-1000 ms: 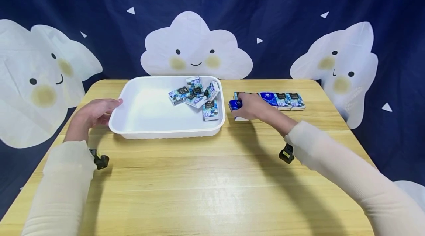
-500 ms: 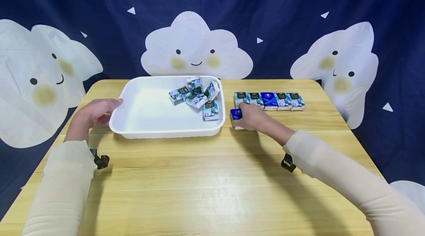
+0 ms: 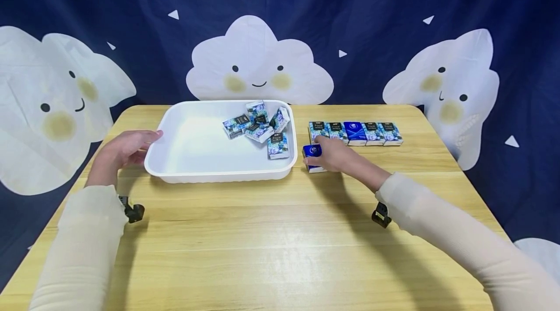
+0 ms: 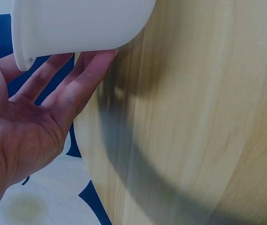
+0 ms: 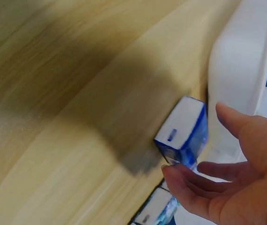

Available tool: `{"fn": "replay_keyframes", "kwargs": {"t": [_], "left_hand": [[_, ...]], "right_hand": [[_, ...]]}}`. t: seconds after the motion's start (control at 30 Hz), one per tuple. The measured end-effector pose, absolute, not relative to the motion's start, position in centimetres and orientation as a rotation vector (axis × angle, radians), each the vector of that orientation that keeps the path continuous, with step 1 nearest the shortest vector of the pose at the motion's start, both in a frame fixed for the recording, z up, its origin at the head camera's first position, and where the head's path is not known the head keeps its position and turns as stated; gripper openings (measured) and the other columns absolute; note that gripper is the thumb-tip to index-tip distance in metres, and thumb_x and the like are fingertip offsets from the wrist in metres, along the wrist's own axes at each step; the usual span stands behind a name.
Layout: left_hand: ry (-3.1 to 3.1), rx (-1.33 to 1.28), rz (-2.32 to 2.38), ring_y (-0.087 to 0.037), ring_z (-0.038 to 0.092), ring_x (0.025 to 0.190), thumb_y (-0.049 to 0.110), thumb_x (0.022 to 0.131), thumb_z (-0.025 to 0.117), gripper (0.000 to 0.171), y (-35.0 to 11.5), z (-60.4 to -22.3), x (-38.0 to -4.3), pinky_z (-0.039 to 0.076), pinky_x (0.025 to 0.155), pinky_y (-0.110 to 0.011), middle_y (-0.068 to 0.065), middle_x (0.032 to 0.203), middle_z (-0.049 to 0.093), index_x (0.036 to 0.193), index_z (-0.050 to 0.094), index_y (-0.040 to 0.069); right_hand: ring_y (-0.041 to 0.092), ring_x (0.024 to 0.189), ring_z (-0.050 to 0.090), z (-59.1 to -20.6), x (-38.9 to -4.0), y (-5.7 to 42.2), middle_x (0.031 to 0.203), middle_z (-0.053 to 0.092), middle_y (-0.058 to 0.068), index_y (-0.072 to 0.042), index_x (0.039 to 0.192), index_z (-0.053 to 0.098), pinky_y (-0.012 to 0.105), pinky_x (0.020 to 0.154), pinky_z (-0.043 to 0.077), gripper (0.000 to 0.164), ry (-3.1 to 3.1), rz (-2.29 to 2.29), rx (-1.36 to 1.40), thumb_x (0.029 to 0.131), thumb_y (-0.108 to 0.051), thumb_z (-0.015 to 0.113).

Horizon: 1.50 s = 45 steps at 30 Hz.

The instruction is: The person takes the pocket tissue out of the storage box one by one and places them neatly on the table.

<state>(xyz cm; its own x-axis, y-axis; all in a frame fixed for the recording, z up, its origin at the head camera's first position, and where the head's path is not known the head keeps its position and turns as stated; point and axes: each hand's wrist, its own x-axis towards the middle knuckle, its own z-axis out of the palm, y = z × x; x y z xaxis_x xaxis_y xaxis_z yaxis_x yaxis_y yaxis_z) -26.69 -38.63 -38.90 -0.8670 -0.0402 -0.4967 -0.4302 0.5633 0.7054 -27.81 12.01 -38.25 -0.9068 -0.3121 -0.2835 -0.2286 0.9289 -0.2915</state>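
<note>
Key relation: the blue pack (image 3: 311,150) lies on the counter (image 3: 245,252) to the left of the palm of the right hand (image 3: 334,154), at its fingertips. Its long axis appears to run near to far, as with the row behind; part of it is covered by the fingers, so this is a judgement. The right hand is clearly the nearer one; the left hand (image 3: 129,146) is well apart, across the tray (image 3: 223,177). The pack sits just right of the tray's right wall, with a narrow strip of counter between, and just near of the leftmost pack in the row. Contact with the row: cannot tell.

Right hand: thumb and fingers spread, thumb on the near side, fingers on the far side, the pack in the gap between. No firm pinch seen; light fingertip contact is possible.

Left hand: at the tray's left end, fingers fairly straight and apart, tips against the outer wall. Thumb's hold on the rim: cannot tell.

Containers: one, the white tray, left of the row. Five floral packs (image 3: 258,132) visible inside, bunched at the right end; some tilted or overlapping, one flat beside the right wall, near side. Left part of the tray floor bare.

Outside the tray: a row of five packs (image 3: 354,133), side by side, far right; the middle one blue, the others floral.
</note>
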Motion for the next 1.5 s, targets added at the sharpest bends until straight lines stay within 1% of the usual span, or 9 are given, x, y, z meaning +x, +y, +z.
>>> {"fn": "replay_keyframes", "kwargs": {"t": [0.1, 0.23, 0.3, 0.43, 0.53, 0.73, 0.93, 1.17, 1.5], "left_hand": [[2.373, -0.381, 1.24, -0.028, 0.052, 0.12, 0.059, 0.103, 0.044, 0.085, -38.6, -38.9, -26.7, 0.054, 0.082, -0.027, -0.023, 0.151, 0.039, 0.161, 0.02, 0.002], [2.374, -0.386, 1.236, -0.024, 0.055, 0.114, 0.059, 0.103, 0.044, 0.084, -38.6, -38.8, -26.6, 0.054, 0.081, -0.027, -0.022, 0.149, 0.041, 0.161, 0.02, 0.002], [2.376, -0.388, 1.232, -0.022, 0.055, 0.112, 0.059, 0.103, 0.044, 0.085, -38.6, -38.8, -26.6, 0.054, 0.081, -0.027, -0.021, 0.149, 0.041, 0.161, 0.021, 0.003], [2.376, -0.392, 1.24, -0.025, 0.054, 0.115, 0.061, 0.102, 0.045, 0.086, -38.6, -38.9, -26.6, 0.054, 0.081, -0.027, -0.021, 0.149, 0.041, 0.161, 0.021, 0.003], [2.372, -0.393, 1.246, -0.027, 0.052, 0.119, 0.062, 0.102, 0.045, 0.087, -38.6, -39.0, -26.6, 0.054, 0.081, -0.027, -0.021, 0.15, 0.04, 0.161, 0.021, 0.003], [2.373, -0.386, 1.248, -0.021, 0.056, 0.111, 0.062, 0.101, 0.045, 0.087, -38.7, -39.0, -26.6, 0.055, 0.082, -0.028, -0.02, 0.148, 0.042, 0.161, 0.021, 0.003], [2.369, -0.391, 1.249, -0.029, 0.05, 0.121, 0.063, 0.101, 0.044, 0.089, -38.6, -38.9, -26.6, 0.053, 0.082, -0.026, -0.022, 0.152, 0.039, 0.161, 0.019, 0.003], [2.377, -0.386, 1.242, -0.029, 0.05, 0.121, 0.064, 0.101, 0.042, 0.089, -38.5, -38.8, -26.5, 0.053, 0.081, -0.026, -0.023, 0.153, 0.037, 0.161, 0.019, 0.003], [2.369, -0.401, 1.236, -0.032, 0.047, 0.124, 0.066, 0.1, 0.042, 0.091, -38.6, -38.9, -26.6, 0.052, 0.081, -0.026, -0.024, 0.155, 0.036, 0.162, 0.018, 0.004]], "right_hand": [[0.039, 0.12, 0.061, -37.9, -27.9, 12.4, 0.136, 0.059, 0.026, 0.005, 0.149, 0.039, 0.051, 0.1, 0.052, 0.08, 2.768, -0.348, -0.366, 0.096, -0.047, 0.068], [0.03, 0.099, 0.065, -38.0, -28.0, 13.0, 0.118, 0.067, 0.021, 0.007, 0.133, 0.053, 0.044, 0.088, 0.055, 0.064, 2.771, -0.326, -0.353, 0.096, -0.043, 0.07], [0.024, 0.082, 0.06, -38.2, -28.0, 13.2, 0.1, 0.066, 0.015, 0.005, 0.118, 0.06, 0.038, 0.076, 0.053, 0.052, 2.761, -0.327, -0.368, 0.096, -0.041, 0.07], [0.016, 0.064, 0.044, -38.5, -28.0, 13.3, 0.073, 0.051, 0.003, -0.001, 0.094, 0.06, 0.029, 0.059, 0.039, 0.039, 2.752, -0.359, -0.399, 0.097, -0.039, 0.069], [0.014, 0.057, 0.037, -38.6, -28.0, 13.2, 0.065, 0.04, -0.001, -0.006, 0.083, 0.055, 0.028, 0.053, 0.032, 0.038, 2.753, -0.384, -0.386, 0.097, -0.039, 0.069], [0.014, 0.056, 0.039, -38.9, -28.3, 13.0, 0.065, 0.041, -0.001, -0.007, 0.081, 0.054, 0.026, 0.051, 0.033, 0.039, 2.753, -0.417, -0.341, 0.097, -0.04, 0.068], [0.014, 0.056, 0.041, -39.0, -28.5, 13.0, 0.066, 0.043, 0.0, -0.007, 0.083, 0.055, 0.027, 0.051, 0.034, 0.038, 2.762, -0.438, -0.329, 0.097, -0.04, 0.068], [0.014, 0.055, 0.038, -39.1, -28.6, 12.9, 0.062, 0.04, -0.001, -0.011, 0.073, 0.051, 0.027, 0.051, 0.033, 0.042, 2.782, -0.447, -0.342, 0.097, -0.04, 0.069], [0.015, 0.056, 0.039, -39.2, -28.8, 12.7, 0.062, 0.04, -0.001, -0.013, 0.069, 0.048, 0.028, 0.052, 0.034, 0.044, 2.796, -0.435, -0.338, 0.096, -0.041, 0.068]]}}
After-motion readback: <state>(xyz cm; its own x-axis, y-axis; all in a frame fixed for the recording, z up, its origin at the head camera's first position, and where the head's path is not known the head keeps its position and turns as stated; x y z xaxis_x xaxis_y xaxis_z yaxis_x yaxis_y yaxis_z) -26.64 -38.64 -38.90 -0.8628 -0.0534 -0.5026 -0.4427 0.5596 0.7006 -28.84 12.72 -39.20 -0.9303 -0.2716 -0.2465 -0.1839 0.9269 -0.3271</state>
